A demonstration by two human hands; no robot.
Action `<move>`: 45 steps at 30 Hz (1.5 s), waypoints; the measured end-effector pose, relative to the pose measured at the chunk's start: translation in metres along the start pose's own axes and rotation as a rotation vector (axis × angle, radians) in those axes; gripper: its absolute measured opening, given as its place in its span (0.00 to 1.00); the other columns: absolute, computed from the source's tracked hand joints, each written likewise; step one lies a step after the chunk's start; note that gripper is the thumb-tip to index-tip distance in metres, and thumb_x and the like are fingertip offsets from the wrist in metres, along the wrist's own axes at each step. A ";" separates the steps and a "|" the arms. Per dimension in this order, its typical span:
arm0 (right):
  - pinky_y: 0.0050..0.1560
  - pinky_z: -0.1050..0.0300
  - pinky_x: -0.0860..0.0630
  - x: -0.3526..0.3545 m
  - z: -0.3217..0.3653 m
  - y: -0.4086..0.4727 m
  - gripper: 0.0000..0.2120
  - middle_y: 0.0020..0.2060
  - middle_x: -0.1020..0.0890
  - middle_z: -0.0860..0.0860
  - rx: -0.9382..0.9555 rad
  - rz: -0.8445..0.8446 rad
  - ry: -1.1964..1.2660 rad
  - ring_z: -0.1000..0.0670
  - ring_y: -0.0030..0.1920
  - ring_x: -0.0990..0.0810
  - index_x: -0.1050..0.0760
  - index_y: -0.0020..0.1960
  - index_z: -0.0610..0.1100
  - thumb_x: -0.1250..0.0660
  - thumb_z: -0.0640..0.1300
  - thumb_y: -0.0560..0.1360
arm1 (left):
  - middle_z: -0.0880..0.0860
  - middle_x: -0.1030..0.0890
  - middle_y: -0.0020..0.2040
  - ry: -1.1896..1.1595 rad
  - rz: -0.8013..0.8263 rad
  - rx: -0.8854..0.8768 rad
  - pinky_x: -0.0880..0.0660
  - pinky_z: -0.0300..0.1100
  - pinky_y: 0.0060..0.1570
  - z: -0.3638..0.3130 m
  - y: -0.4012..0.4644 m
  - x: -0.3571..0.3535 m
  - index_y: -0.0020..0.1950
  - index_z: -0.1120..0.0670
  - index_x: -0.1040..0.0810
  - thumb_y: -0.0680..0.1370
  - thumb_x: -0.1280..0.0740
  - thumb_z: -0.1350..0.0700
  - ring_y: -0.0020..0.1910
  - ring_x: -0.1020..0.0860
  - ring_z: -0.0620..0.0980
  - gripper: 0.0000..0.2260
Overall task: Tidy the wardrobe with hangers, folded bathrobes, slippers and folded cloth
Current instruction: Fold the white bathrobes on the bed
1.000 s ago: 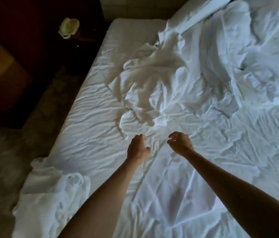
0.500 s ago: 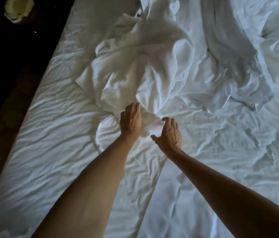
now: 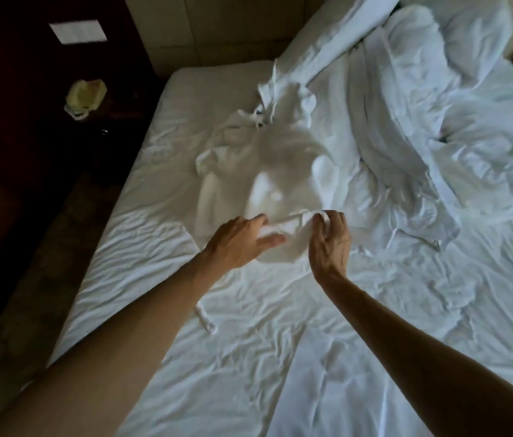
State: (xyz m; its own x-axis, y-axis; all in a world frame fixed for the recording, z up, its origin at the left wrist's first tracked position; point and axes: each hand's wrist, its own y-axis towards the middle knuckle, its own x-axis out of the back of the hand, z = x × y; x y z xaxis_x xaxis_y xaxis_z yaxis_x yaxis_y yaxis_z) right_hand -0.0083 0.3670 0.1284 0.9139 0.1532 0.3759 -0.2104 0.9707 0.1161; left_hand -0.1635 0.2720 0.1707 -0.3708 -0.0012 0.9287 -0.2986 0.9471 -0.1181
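A white bathrobe (image 3: pixel 268 171) lies crumpled on the bed (image 3: pixel 160 247), its near edge lifted. My left hand (image 3: pixel 239 241) pinches that near edge between thumb and fingers. My right hand (image 3: pixel 331 241) grips the same edge a little to the right, fingers curled into the fabric. The robe's belt (image 3: pixel 204 320) trails loose on the sheet below my left forearm. The view is blurred around the robe.
A rumpled white duvet (image 3: pixel 422 146) and pillows (image 3: pixel 476 26) fill the far right of the bed. On the dark surface to the left of the bed sits a pale yellow object (image 3: pixel 86 94). Dark floor runs along the bed's left edge.
Both hands reached forward from the bare sheet to the robe, opened over it, and now hold its near edge. The camera has tilted up, showing more of the bed's head.
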 end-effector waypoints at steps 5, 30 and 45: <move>0.36 0.57 0.31 0.088 0.156 0.012 0.08 0.34 0.23 0.51 0.133 -0.044 0.074 0.55 0.34 0.26 0.25 0.51 0.43 0.42 0.44 0.82 | 0.58 0.17 0.47 0.120 -0.120 0.005 0.33 0.43 0.40 -0.072 -0.030 0.158 0.49 0.56 0.20 0.78 0.30 0.43 0.48 0.19 0.61 0.16; 0.39 0.70 0.36 0.379 0.570 0.062 0.13 0.32 0.31 0.61 0.730 -0.472 0.239 0.67 0.34 0.30 0.38 0.38 0.55 0.41 0.49 0.80 | 0.59 0.19 0.57 0.347 -0.948 -0.051 0.24 0.51 0.53 -0.314 -0.114 0.562 0.62 0.55 0.21 0.79 0.32 0.45 0.55 0.19 0.60 0.18; 0.43 0.58 0.33 0.240 0.135 -0.065 0.15 0.43 0.19 0.43 -0.186 0.205 -0.190 0.43 0.48 0.21 0.21 0.51 0.39 0.38 0.51 0.82 | 0.59 0.18 0.58 0.019 0.074 0.269 0.24 0.49 0.54 -0.149 -0.136 0.107 0.62 0.54 0.20 0.79 0.31 0.48 0.59 0.20 0.60 0.15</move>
State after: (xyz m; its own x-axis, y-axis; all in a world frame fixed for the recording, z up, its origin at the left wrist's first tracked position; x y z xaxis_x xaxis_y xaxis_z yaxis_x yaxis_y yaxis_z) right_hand 0.1781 0.3155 0.3349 0.7742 0.3285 0.5410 -0.3004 0.9431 -0.1427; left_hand -0.0317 0.1904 0.3383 -0.3844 0.0735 0.9202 -0.4948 0.8251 -0.2726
